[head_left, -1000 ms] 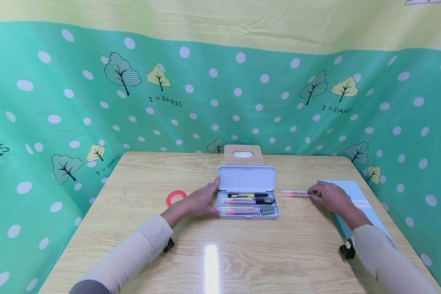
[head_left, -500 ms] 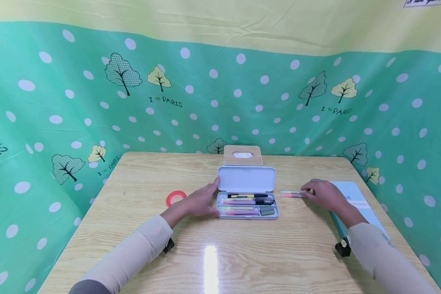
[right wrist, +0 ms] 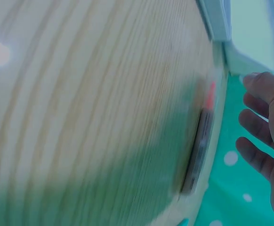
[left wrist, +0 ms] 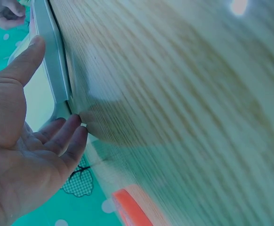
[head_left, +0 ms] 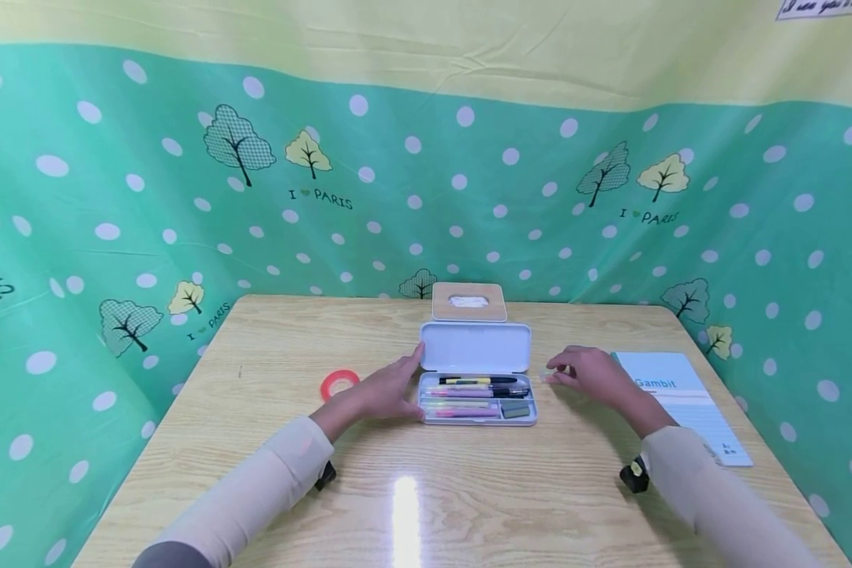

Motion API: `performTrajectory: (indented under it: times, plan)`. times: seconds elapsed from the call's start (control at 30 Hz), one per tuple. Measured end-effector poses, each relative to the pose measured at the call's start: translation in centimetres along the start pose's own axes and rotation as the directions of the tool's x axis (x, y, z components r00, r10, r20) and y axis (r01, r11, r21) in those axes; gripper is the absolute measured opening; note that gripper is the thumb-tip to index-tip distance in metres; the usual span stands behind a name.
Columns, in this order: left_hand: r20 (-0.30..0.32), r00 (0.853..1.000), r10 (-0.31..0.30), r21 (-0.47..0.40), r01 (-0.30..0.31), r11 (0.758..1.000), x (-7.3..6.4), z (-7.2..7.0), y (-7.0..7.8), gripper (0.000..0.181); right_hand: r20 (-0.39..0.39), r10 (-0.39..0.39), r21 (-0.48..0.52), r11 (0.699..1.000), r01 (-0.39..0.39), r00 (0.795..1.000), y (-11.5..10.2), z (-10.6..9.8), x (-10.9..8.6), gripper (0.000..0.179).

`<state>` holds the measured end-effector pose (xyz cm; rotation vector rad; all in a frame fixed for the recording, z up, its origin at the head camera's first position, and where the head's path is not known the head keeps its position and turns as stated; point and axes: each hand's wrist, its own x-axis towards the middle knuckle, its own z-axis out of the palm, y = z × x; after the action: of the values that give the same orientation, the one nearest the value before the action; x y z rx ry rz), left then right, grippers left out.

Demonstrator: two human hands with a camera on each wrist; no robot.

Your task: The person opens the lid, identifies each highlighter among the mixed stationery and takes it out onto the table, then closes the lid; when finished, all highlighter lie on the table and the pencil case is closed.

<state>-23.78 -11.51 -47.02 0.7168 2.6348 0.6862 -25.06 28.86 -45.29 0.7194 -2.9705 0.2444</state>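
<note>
A pale pencil case (head_left: 478,422) stands with its lid (head_left: 476,347) raised, holding several pens (head_left: 472,391) and a grey eraser-like block (head_left: 516,409). At its left side is my left hand (head_left: 389,388), thumb by the tray's front corner and fingers reaching toward the lid; in the left wrist view the fingers look spread. My right hand (head_left: 591,375) hovers just right of the case, thumb and fingertips a little apart. Below it, a pen (right wrist: 200,136) with a reddish end lies on the table in the right wrist view; the hand mostly hides it in the head view.
A red tape ring (head_left: 340,386) lies left of the case. Behind the lid stands a tissue box (head_left: 468,302). A light blue notebook (head_left: 681,402) lies at the right of the wooden table (head_left: 511,497). Patterned green cloth (head_left: 426,197) hangs around the far edges.
My right hand has slid left along the pen toward the case, covering more of it and uncovering the notebook's front. The left hand stays put.
</note>
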Motion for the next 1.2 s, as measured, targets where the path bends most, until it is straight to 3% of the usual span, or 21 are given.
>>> performTrajectory:
  times: [0.93, 1.2]
  plan:
    - [-0.002, 1.0, -0.002, 0.007, 0.002, 1.0, 0.1, 0.0, 0.0, 0.131, 0.103, -0.107, 0.079, 0.992, 0.099, 0.989, -7.1, 0.9, 3.6, 0.02]
    - [-0.002, 1.0, -0.003, 0.005, 0.003, 1.0, 0.1, 0.0, 0.1, 0.13, 0.101, -0.173, 0.081, 0.983, 0.165, 0.98, -8.4, 1.8, 4.3, 0.02]
